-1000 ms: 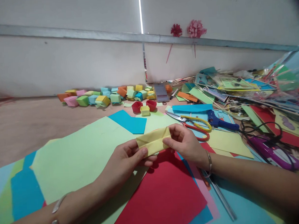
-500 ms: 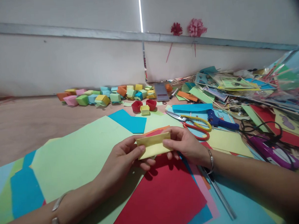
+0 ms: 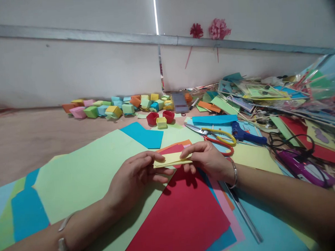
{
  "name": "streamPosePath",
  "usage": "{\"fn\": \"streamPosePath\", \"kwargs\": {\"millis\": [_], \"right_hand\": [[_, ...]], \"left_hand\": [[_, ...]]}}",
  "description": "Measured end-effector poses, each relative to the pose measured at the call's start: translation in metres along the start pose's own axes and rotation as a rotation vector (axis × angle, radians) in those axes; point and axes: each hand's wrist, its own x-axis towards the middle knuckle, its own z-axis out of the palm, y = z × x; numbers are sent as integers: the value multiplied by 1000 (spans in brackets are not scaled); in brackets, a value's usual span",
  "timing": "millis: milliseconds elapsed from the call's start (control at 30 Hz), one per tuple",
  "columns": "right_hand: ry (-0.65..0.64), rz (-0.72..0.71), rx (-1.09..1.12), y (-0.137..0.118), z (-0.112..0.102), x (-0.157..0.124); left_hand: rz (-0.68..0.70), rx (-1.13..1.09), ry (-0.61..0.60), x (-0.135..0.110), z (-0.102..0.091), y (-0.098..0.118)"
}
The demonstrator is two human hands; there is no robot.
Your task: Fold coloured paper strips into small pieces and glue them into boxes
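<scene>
Both of my hands hold a small folded yellow paper (image 3: 172, 159) just above the sheets on the floor. My left hand (image 3: 136, 176) pinches its left end with thumb and fingers. Its right end is gripped by my right hand (image 3: 209, 160). The paper lies nearly flat, seen edge-on. Under it lie a red sheet (image 3: 182, 217) and a large light green sheet (image 3: 89, 173).
Scissors with red and yellow handles (image 3: 216, 138) and a blue glue gun (image 3: 244, 135) lie right of my hands. A row of small folded paper boxes (image 3: 116, 107) runs along the wall. A pile of paper and craft stuff (image 3: 280, 98) fills the right side. A purple tool (image 3: 302, 164) with black cord lies there.
The yellow paper has been tipped from an open, raised fold to a flat, edge-on strip. Both hands lowered slightly and stayed on it.
</scene>
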Motion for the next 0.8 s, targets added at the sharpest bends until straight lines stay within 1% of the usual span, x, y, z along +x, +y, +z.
{"fn": "streamPosePath", "kwargs": {"millis": [33,100,200,300,367,400,533,633,700,733,800], "right_hand": [[-1,-14,-25,-1,1,-1],[-23,-38,-88,-2,2,-2],[-29,-131,-247,-5,4,-6],[53,-246,-454,-4,7,-8],[92,-288,-548,-2,9,-9],[92,-299,-573,-1,10,-9],[-12,-276,-608,2,12,-10],[-52,-270,-579,4,12,-10],[-69,-285,-500,6,13,-10],[-83,-297,-460,7,13,-9],[-104,-322,-440,9,12,-9]], "left_hand": [[12,30,3,0,0,-1],[62,131,48,0,0,-2],[145,253,111,-1,1,-3],[221,323,136,-2,2,-3],[289,353,153,-4,2,-2],[316,357,155,-4,2,-2],[357,366,120,-5,6,1],[400,440,18,-4,16,4],[473,565,-50,-3,23,4],[527,637,-53,-2,27,4],[660,753,-4,2,31,0]]}}
